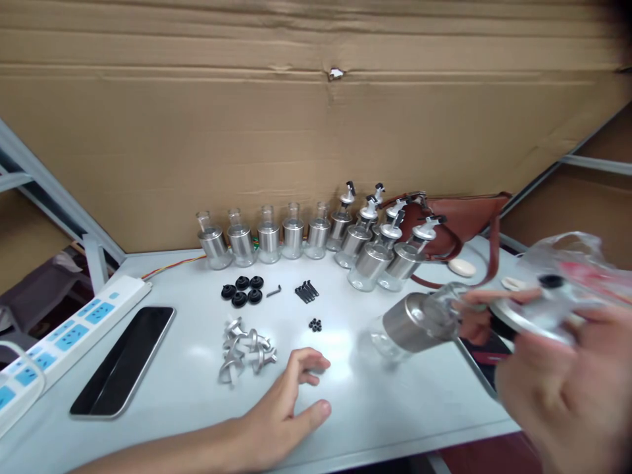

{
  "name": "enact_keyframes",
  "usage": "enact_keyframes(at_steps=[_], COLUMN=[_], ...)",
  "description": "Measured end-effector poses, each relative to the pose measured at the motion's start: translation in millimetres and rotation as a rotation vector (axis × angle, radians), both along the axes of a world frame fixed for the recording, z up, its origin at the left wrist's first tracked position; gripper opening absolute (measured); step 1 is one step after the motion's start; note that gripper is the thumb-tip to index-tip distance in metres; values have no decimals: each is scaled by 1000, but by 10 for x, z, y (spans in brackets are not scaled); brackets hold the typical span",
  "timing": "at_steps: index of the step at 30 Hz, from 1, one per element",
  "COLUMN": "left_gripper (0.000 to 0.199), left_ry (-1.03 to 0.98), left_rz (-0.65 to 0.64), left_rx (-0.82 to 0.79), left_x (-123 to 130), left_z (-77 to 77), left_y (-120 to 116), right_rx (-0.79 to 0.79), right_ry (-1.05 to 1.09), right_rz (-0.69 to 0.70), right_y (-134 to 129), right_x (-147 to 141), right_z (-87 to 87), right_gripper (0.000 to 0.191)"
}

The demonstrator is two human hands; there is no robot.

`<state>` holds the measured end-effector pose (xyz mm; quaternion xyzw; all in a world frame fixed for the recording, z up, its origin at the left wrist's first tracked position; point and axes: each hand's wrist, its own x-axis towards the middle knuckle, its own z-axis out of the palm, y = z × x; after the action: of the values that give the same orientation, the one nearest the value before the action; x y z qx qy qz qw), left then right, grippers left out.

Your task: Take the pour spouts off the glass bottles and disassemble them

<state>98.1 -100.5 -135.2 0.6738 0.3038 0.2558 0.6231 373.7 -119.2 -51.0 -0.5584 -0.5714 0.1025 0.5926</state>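
We have our right fingers point(540, 352) closed on a silver spout point(546, 309) at the neck end of a tilted bottle point(409, 322), whose body slants away to their left. Our left fingers point(303, 359) are parted and empty over the tabletop point(365, 415) — small black pieces point(315, 325) just beyond their tips, silver pieces point(257, 340) to their left.

Pourer-topped bottles point(370, 263) are showing smooth glass (sleeved in satin metal); the creased cardboard point(212, 145) is looking matt.
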Motion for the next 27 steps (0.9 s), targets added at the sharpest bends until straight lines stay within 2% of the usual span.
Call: enact_keyframes(at_steps=[3,5,6,12,18,21,23,25,27], left_gripper=[36,34,34,32,31,30,31,31,31], left_ry=[58,81,81,15,-12,-19,-32,-46,-59], left_rz=[-23,-29,-27,-18,-10,-11,-9,-5,-8], left_rx=[-3,-6,-2,16,24,13,8,3,-9], left_x=[-2,-4,-4,21,16,9,9,12,16], left_z=[79,103,105,68,51,48,41,25,4], left_y=[10,18,20,15,20,26,29,30,27], right_rx=[-28,-38,-44,-161,-143,-144,-49,152,306], right_ry=[-383,-548,-563,-468,-590,-628,-664,-673,-626], right_rz=[-291,-404,-423,-381,-422,-401,-444,-522,-462], right_y=[235,396,469,712,692,680,678,659,603], right_x=[137,197,221,302,312,311,267,152,-47], right_z=[49,65,67,0,-74,-59,-39,-32,-56], right_gripper=[47,54,54,52,58,54,48,39,27])
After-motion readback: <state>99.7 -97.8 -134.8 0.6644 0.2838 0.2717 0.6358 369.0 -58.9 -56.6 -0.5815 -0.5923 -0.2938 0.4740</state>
